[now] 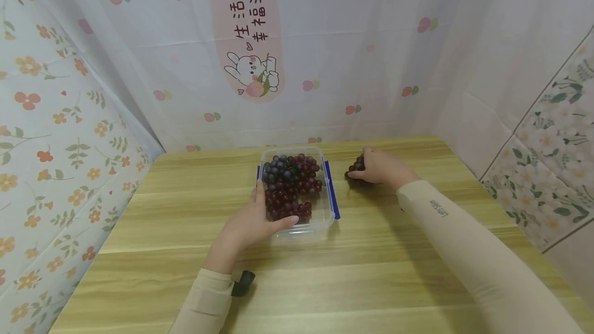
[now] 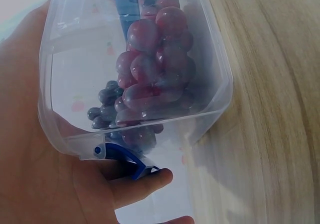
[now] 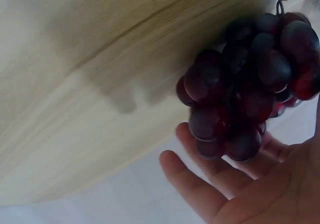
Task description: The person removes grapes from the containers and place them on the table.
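A clear plastic container (image 1: 320, 223) with blue side clips (image 1: 332, 192) stands on the table, holding several bunches of dark grapes (image 1: 283, 202). My left hand (image 1: 246, 223) grips its left front corner, thumb over the front rim and fingers along the left side. In the left wrist view, red and blue-black grapes (image 2: 165, 69) show through the wall, and the fingers lie about a blue clip (image 2: 125, 155). Right of the container, my right hand (image 1: 382, 166) holds a dark red bunch of grapes (image 3: 240, 89) close to the tabletop. The hand hides part of that bunch in the head view.
The wood-grain table (image 1: 185, 210) ends at the back against a white printed curtain (image 1: 297, 66). Flowered cloth (image 1: 60, 169) hangs at the left, and a flowered panel (image 1: 547, 159) stands at the right. A dark strap piece (image 1: 243, 283) sticks out at the left wrist.
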### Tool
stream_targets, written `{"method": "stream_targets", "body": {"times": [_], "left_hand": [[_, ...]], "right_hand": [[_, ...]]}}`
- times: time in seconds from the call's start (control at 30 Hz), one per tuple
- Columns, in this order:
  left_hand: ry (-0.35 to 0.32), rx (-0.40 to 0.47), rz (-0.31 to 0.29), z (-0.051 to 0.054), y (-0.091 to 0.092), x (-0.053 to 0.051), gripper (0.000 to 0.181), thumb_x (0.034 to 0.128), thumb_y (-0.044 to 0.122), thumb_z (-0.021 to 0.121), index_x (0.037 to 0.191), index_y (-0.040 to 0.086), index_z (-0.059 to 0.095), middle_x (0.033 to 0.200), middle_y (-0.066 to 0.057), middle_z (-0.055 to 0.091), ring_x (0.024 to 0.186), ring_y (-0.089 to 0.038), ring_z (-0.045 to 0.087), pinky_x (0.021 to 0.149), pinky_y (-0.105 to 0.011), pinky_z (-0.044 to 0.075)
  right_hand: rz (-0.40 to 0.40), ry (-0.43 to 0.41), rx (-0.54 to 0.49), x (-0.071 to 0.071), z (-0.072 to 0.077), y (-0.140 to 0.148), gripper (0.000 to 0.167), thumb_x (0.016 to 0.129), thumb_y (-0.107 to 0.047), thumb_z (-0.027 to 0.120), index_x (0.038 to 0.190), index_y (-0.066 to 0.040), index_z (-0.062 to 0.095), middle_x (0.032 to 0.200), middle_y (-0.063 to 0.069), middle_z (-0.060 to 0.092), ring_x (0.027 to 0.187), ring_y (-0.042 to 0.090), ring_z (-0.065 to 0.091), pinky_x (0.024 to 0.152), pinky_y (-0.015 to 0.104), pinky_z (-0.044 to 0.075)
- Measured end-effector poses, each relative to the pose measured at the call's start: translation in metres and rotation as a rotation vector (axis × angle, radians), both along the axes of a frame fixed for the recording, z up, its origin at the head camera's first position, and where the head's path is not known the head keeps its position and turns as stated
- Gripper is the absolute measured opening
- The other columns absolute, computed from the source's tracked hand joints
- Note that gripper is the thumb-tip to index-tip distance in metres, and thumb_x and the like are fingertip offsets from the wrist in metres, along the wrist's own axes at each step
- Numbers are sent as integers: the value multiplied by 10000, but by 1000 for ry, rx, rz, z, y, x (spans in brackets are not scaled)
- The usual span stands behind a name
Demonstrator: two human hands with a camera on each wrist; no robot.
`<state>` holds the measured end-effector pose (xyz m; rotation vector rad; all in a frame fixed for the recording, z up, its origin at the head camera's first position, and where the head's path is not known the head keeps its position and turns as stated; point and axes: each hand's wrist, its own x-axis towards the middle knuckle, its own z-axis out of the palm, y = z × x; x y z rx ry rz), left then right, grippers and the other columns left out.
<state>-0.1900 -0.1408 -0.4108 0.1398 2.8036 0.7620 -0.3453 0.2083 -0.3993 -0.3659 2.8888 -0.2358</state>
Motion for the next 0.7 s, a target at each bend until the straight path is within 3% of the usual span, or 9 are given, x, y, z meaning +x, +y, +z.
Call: {"method": "stream_targets", "body": {"times": [0.23,0.33,0.47,0.6,0.7], "left_hand": [[0,1,-6,0,-1,-1,1453,796,939,596,1695,78,-153,1789,-204,24,1450,-493,530,910,-534,619],[-3,-1,-7,0,0,-1,1453,797,940,595,1694,80,-157,1789,-206,22,1420,-494,560,880,-519,625],[-4,-2,-5,0,0,-1,1454,794,943,594,1694,84,-158,1790,-201,23,1383,-487,596,818,-486,630],[1,-1,-8,0,0,-1,1458,794,939,600,1694,71,-151,1786,-206,31,1405,-488,577,854,-501,630],[-2,3,-6,0,0,-2,1459,793,940,600,1693,75,-156,1787,-202,30,1402,-483,582,833,-486,631]], "right_hand": [[-34,-41,75,-1,12,-6,755,1022,-638,589,1322,49,500,1038,163,649,867,278,619,819,462,521],[-28,-41,110,-1,23,-7,698,1024,-643,582,1251,16,562,998,138,658,843,270,620,796,467,518],[-2,-16,117,-2,40,-14,604,1033,-594,603,1229,-22,620,1068,152,718,932,295,672,872,511,549],[53,15,153,-1,60,-30,586,1034,-571,611,1244,-26,665,1194,175,741,1089,350,703,992,587,549],[91,46,190,1,75,-45,555,1023,-568,633,1182,-40,695,1166,160,748,1086,355,709,993,589,557]]}}
